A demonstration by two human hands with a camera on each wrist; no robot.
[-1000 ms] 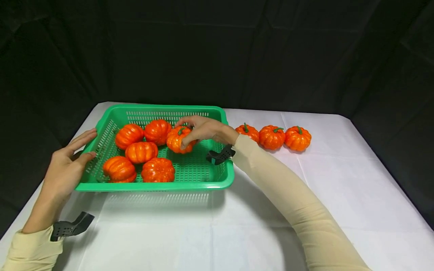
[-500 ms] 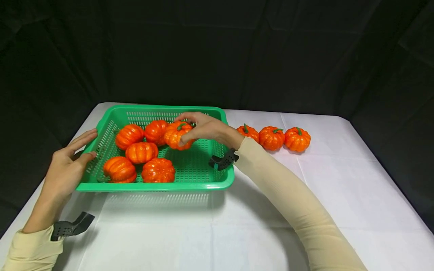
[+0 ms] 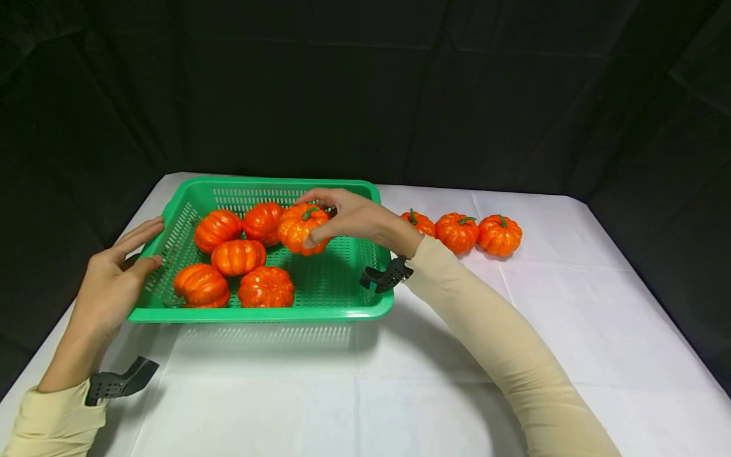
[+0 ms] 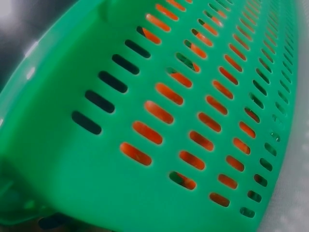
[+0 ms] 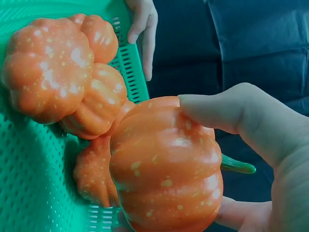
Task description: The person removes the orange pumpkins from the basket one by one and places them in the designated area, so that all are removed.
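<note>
Pumpkin (image 3: pixel 301 230) held clear of the basket floor, over the middle of the green basket (image 3: pixel 342 311), stem up. Right hand (image 3: pixel 354 219) curls round it, thumb and fingertips pinching its sides. Five more pumpkins (image 3: pixel 238 256) lie in the basket's left half, touching one another. Left hand (image 3: pixel 111 279) spread flat, fingers straight against the basket's left wall. Three pumpkins (image 3: pixel 459 232) stand in a row on the white surface (image 3: pixel 571 317), just right of the basket.
</note>
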